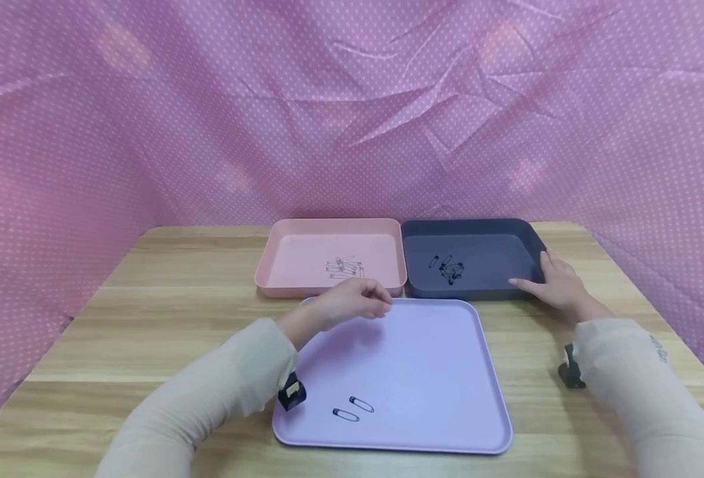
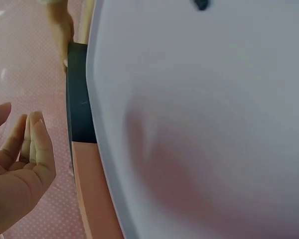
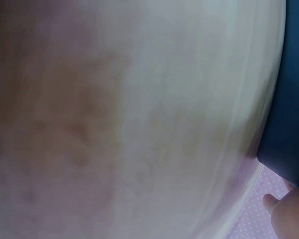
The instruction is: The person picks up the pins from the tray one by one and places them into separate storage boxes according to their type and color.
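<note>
Beyond the lilac tray's (image 1: 447,372) far edge, left hand (image 1: 352,302) hovers loosely curled, holding nothing visible; right hand (image 1: 558,282) rests spread on the dark tray's (image 1: 477,229) rim, judged light, rigid, rim-grippable.

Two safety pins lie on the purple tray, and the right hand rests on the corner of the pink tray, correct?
Not quite. The head view shows the right hand on the corner of the dark blue tray, not the pink one. Two safety pins do lie on the purple tray.

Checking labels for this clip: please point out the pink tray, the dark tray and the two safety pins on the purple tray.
pink tray (image 1: 292,262), head view, bare floor left of its pins.
dark tray (image 1: 489,262), head view, bare floor right of its pins.
two safety pins (image 1: 360,403), head view, upper pin's body.
</note>
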Tool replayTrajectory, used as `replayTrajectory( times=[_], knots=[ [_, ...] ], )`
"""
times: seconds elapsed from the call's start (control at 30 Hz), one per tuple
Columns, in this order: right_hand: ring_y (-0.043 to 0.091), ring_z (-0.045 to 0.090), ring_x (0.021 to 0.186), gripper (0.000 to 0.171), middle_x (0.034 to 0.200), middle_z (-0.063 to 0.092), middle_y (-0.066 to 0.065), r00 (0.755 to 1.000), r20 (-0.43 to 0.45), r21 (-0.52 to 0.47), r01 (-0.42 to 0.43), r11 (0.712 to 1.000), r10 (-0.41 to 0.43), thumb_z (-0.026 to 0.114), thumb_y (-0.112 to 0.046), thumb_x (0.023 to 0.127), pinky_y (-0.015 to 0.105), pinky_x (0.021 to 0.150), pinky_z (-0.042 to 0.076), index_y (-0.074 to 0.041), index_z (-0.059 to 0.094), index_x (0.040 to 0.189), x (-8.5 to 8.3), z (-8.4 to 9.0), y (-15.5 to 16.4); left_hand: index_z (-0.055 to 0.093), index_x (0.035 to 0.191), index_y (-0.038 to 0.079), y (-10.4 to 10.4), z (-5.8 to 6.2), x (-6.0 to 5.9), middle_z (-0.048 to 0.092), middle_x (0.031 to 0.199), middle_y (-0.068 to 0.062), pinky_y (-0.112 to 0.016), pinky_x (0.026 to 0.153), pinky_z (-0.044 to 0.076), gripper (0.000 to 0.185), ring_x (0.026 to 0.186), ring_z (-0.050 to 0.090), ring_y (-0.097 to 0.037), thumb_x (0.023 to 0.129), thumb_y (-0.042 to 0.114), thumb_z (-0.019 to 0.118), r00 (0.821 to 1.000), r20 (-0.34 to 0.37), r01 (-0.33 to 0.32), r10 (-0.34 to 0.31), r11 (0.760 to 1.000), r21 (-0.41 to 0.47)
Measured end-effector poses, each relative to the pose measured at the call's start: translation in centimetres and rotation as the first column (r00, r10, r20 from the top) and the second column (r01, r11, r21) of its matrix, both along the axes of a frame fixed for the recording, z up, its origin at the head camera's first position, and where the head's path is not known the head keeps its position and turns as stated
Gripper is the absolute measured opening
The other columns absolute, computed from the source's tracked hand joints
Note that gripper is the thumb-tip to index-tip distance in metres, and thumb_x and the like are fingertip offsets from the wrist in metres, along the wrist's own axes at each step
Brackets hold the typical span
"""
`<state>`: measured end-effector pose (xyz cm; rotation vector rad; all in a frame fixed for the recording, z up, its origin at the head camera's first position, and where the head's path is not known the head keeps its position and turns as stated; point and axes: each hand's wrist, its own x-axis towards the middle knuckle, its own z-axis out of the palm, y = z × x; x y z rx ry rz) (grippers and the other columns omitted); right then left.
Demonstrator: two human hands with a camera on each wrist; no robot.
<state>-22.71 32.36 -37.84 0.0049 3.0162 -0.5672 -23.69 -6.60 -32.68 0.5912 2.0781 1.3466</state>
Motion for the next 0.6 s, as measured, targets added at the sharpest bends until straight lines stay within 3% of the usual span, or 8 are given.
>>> replayTrajectory(
  times=[0.1,0.4,0.6],
  knots=[
    [0.054,0.002,0.117,0.099,0.131,-0.004,0.039,1.000,-0.002,0.001,0.002,1.000,-0.002,0.044,-0.055,0.081,0.059,0.094,0.006,0.018,-0.003,0.128,0.0,-0.2,0.1,0.058,0.097,0.001,-1.0,-0.4,0.7,0.059,0.088,-0.004,-0.026,0.074,0.046,0.019,0.080,0.056,-0.015,0.081,0.010,0.058,1.000,0.005,0.011,-0.011,1.000,-0.005],
    [0.053,0.001,0.117,0.099,0.132,-0.005,0.038,1.000,0.001,-0.004,0.000,1.000,0.000,0.044,-0.055,0.081,0.059,0.094,0.004,0.018,-0.004,0.128,0.0,-0.2,0.0,0.058,0.097,0.000,-3.7,-2.0,2.4,0.060,0.083,-0.003,-0.026,0.073,0.044,0.022,0.076,0.055,-0.013,0.079,0.012,0.060,0.991,-0.017,0.129,-0.130,0.991,-0.048],
    [0.054,0.000,0.117,0.099,0.131,-0.006,0.038,1.000,0.013,-0.001,-0.003,1.000,0.003,0.044,-0.055,0.081,0.060,0.093,0.005,0.018,-0.005,0.127,0.0,0.0,0.0,0.057,0.098,-0.003,-4.7,-2.6,3.5,0.060,0.083,-0.009,-0.031,0.070,0.047,0.023,0.075,0.059,-0.021,0.078,0.009,0.060,0.986,0.088,0.150,-0.144,0.987,-0.059]
  ],
)
